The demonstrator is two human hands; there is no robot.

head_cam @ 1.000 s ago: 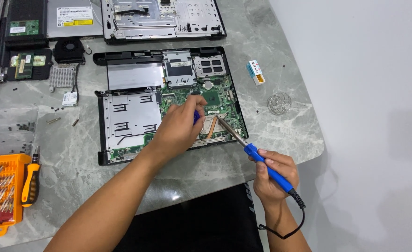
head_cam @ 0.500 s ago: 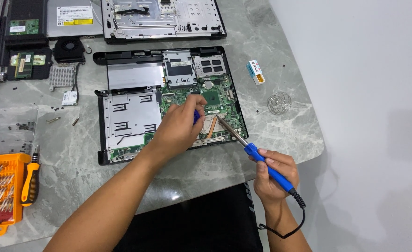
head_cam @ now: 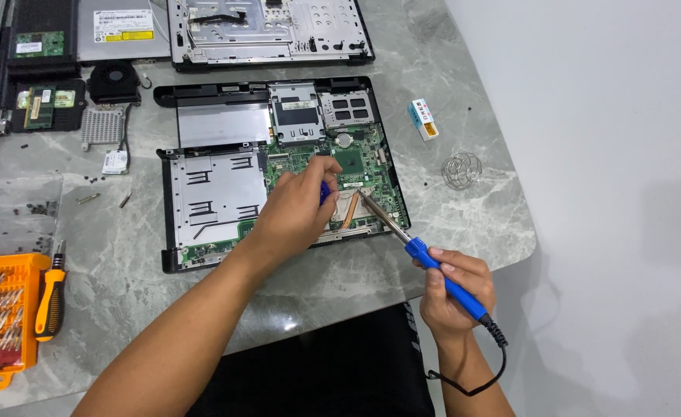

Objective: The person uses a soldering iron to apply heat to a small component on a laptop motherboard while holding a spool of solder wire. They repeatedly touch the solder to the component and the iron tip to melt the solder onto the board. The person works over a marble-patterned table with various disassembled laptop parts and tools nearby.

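Right hand grips a blue-handled soldering iron, metal tip over the green circuit board; left hand pinches a small blue tool there.

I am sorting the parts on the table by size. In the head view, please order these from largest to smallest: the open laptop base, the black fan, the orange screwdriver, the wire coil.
1. Open laptop base
2. Orange screwdriver
3. Black fan
4. Wire coil
The fan and the coil look nearly alike, so their order is unsure.
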